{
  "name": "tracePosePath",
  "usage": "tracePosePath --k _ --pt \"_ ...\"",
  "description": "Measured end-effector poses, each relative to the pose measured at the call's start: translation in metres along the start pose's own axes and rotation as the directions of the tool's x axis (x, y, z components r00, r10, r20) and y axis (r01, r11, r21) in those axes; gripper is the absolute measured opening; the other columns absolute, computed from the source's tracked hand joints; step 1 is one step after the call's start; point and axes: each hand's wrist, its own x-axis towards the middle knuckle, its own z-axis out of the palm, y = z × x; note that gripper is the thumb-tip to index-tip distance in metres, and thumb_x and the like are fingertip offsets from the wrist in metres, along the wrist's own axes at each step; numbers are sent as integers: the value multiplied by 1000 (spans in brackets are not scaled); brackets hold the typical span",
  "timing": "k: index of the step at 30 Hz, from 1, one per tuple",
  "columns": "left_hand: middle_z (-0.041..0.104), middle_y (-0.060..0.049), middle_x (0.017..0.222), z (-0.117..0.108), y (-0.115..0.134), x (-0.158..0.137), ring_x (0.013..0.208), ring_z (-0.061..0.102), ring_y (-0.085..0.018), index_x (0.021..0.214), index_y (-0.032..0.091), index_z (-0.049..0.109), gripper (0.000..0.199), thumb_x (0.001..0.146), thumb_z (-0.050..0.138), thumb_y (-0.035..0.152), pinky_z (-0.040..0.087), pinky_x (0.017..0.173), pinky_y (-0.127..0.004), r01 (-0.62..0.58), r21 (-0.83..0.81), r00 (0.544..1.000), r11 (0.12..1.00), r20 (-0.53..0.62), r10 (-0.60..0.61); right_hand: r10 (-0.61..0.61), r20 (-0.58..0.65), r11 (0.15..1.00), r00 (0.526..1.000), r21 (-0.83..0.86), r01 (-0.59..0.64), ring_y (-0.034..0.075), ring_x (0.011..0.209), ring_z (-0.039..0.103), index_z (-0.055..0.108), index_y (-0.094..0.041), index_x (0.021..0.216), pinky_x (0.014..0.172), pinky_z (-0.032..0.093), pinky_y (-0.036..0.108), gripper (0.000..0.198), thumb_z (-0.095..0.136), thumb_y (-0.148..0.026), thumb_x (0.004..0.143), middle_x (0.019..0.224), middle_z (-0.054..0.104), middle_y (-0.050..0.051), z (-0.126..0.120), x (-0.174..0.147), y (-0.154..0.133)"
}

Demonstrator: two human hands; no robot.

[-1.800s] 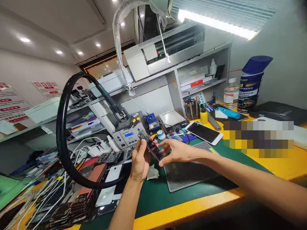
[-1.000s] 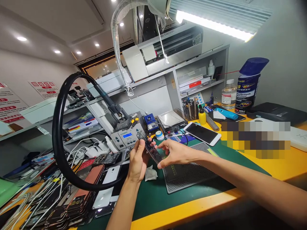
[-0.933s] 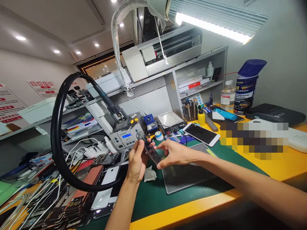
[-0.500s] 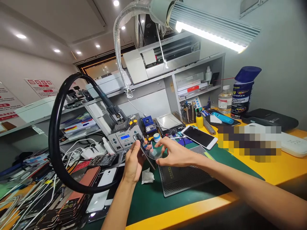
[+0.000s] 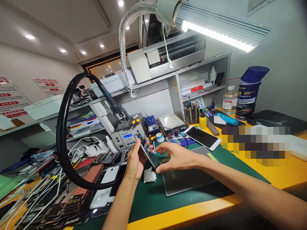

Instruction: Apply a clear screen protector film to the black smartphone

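Observation:
In my left hand (image 5: pixel 134 164) is a smartphone (image 5: pixel 150 156), tilted, with its dark glossy face turned toward my right hand. The left thumb lies along its near edge, and fingertips show behind it. My right hand (image 5: pixel 175 156) is curved at the phone's right side, thumb and fingers apart. Its thumb tip is at the phone's lower corner; whether it touches, I cannot tell. A crumpled white packet (image 5: pixel 150 175) lies on the green mat (image 5: pixel 153 204) below the phone. Beneath my right hand sits a perforated grey plate (image 5: pixel 192 180).
A black hose (image 5: pixel 61 134) loops at the left above stacked phone parts (image 5: pixel 74 204) and white cables. Behind my hands stand a rework station (image 5: pixel 127 137) and a blue-capped jar (image 5: pixel 159 137). A white phone (image 5: pixel 202 138), yellow bottle (image 5: pixel 202 120) and spray can (image 5: pixel 247 99) are rightward. A lamp (image 5: pixel 220 28) hangs overhead.
A clear film seen between my right fingers and the phone no longer shows apart from it. The phone's face has turned more into view, and my right thumb has lowered to its corner.

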Motion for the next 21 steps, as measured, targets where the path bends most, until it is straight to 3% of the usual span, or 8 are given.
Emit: tracePosePath --k 3,9,14,21 --pt "75 -12 90 0 0 0 88 74 -27 94 11 71 38 83 74 47 64 78 -39 24 -18 999 1000 24 -23 81 46 993 996 78 -85 29 113 62 55 -16 137 90 52 40 91 85 -61 63 133 61 16 15 0 6" --pt "75 -9 97 -3 -5 0 93 73 -25 95 15 68 33 81 78 42 61 86 -38 -40 -44 996 998 83 44 170 111 944 979 267 -195 26 101 68 54 -14 138 86 54 37 86 85 -54 68 114 69 13 25 6 13" --pt "75 -9 98 -5 -8 0 94 73 -25 97 14 67 37 77 82 42 61 87 -39 -61 2 997 998 38 61 234 104 932 967 258 -253 28 108 66 55 -10 137 88 52 37 94 88 -54 62 117 68 16 21 7 14" --pt "75 -9 100 -4 -8 1 98 72 -25 97 14 69 37 77 82 41 60 89 -38 -118 49 992 992 47 115 204 33 961 978 185 -206 23 91 66 57 -15 131 77 51 33 86 88 -55 61 110 64 9 18 7 19"
